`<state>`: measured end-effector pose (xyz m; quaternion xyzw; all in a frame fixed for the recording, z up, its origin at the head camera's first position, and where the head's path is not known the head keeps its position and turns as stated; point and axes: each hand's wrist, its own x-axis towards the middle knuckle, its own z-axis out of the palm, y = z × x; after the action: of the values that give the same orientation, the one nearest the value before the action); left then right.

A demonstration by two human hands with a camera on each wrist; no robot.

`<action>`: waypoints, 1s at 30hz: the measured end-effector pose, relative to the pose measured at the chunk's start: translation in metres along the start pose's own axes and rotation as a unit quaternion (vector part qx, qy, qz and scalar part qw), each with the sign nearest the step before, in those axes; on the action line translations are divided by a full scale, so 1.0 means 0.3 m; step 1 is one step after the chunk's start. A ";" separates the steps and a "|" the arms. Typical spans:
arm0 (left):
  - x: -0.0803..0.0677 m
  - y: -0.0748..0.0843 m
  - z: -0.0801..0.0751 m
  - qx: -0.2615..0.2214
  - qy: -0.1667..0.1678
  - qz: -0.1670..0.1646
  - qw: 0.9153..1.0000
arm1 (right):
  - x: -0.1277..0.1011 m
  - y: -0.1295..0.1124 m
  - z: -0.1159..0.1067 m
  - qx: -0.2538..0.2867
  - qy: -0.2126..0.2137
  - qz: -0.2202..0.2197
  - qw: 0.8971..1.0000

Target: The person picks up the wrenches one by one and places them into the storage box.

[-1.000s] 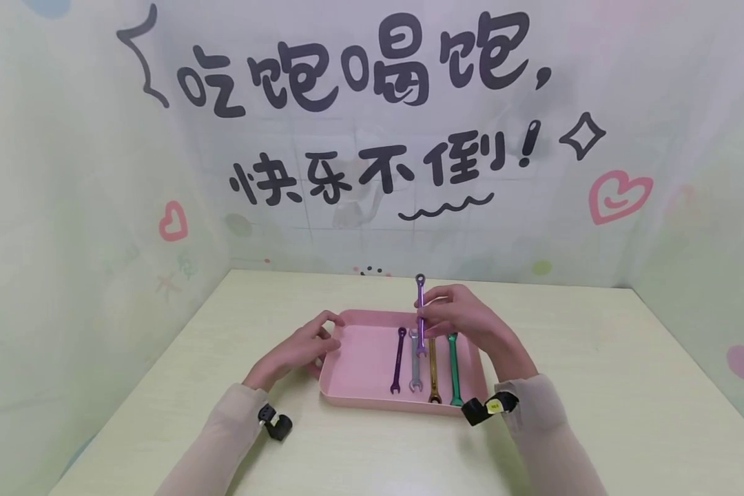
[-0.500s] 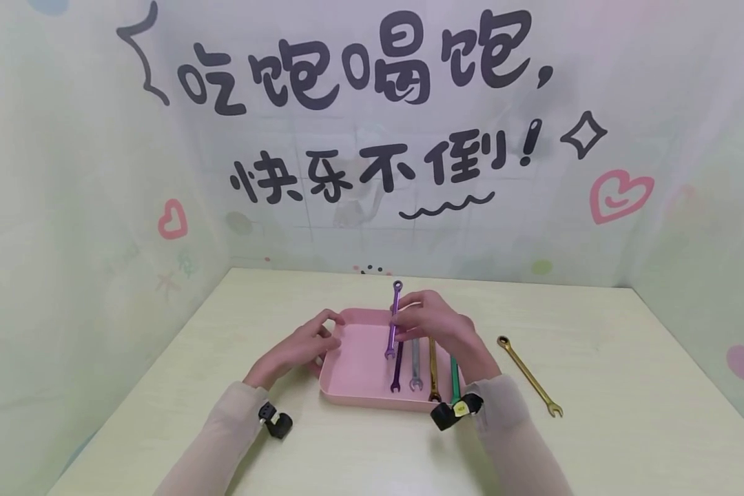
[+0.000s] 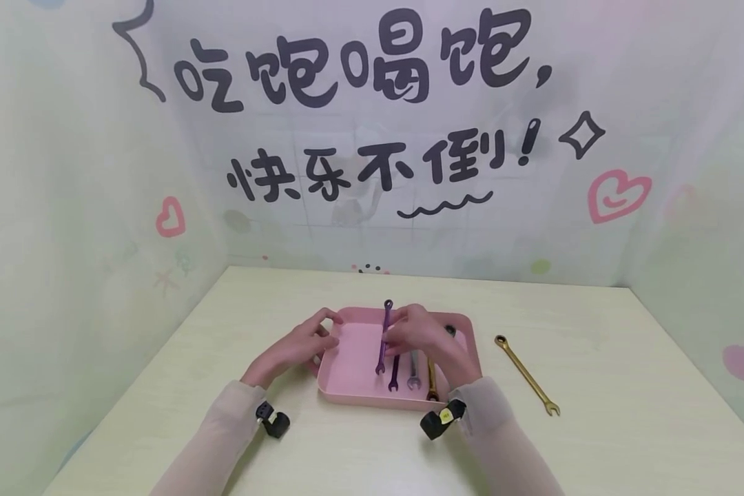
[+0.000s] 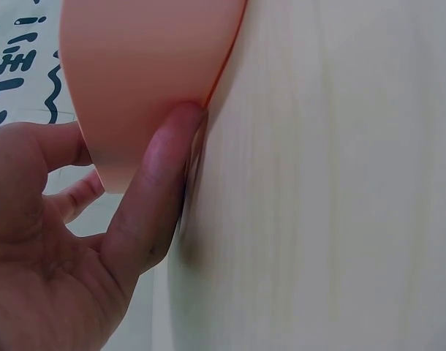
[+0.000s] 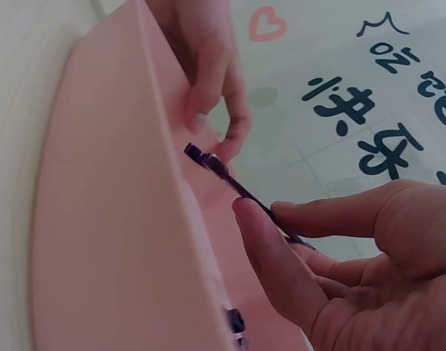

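My right hand (image 3: 414,327) pinches a purple combination wrench (image 3: 381,357) between thumb and fingers, over the pink tray (image 3: 350,358). Its open end points toward me and the ring end points away. In the right wrist view the held wrench (image 5: 241,189) tilts above the tray's inside. At the tray's left side, my left hand (image 3: 296,349) grips the wall; the left wrist view has the thumb pressed on the outside of the tray (image 4: 146,73). Beside the held wrench lie a dark purple wrench (image 3: 394,379), a silver wrench (image 3: 414,375) and a gold wrench (image 3: 432,382), partly hidden by my right hand.
Another gold wrench (image 3: 527,375) lies slantwise on the pale wooden table (image 3: 595,344), right of the tray. A ring end (image 3: 450,330) shows behind my right wrist. Printed curtains (image 3: 322,241) stand along the back and sides of the table.
My right hand has carried the purple wrench left and lowered it toward the tray, left of the dark purple one. The gold wrench on the table has come into view. My left hand stays put.
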<state>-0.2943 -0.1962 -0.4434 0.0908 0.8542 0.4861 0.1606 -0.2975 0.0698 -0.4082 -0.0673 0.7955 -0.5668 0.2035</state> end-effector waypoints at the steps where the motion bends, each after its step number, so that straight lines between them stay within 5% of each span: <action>1: 0.000 0.000 0.000 0.001 0.000 -0.001 1.000 | 0.003 0.003 0.004 -0.006 0.000 0.002 1.000; 11: 0.003 0.003 0.003 0.004 0.001 -0.008 1.000 | 0.019 0.034 0.048 -0.040 0.049 0.027 0.998; 30: -0.003 0.006 -0.001 0.005 0.005 -0.009 1.000 | 0.022 0.039 0.070 -0.085 0.035 0.003 0.996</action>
<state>-0.2935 -0.1958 -0.4414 0.0812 0.8580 0.4812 0.1605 -0.2936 0.0534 -0.4264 -0.0622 0.8474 -0.4988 0.1710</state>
